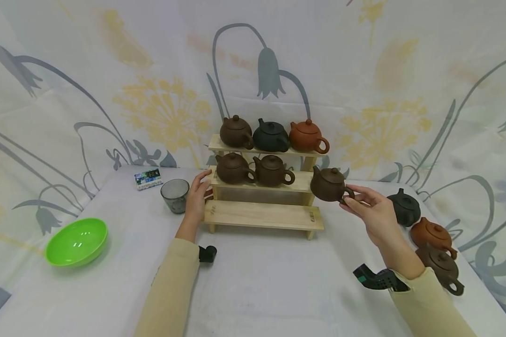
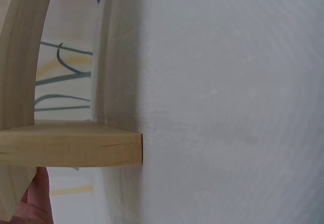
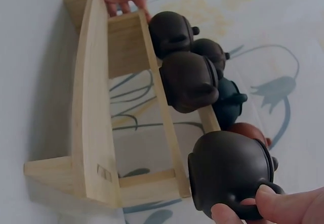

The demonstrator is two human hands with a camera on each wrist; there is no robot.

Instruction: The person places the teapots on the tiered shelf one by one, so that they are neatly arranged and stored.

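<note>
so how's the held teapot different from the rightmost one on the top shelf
The held teapot is dark brown; the top-shelf teapot is reddish orange. The right hand grips the held teapot by its handle, while the top-shelf teapot stands untouched. Both have a knobbed lid and a spout.

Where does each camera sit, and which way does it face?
Head: worn on the head, facing forward and down at the stand; left hand, right hand, sleeves show.
Left wrist: worn there, facing stand leg and tabletop; left hand partly shows.
Right wrist: worn there, facing the stand; both hands show.
Head and right wrist share the held teapot.
</note>
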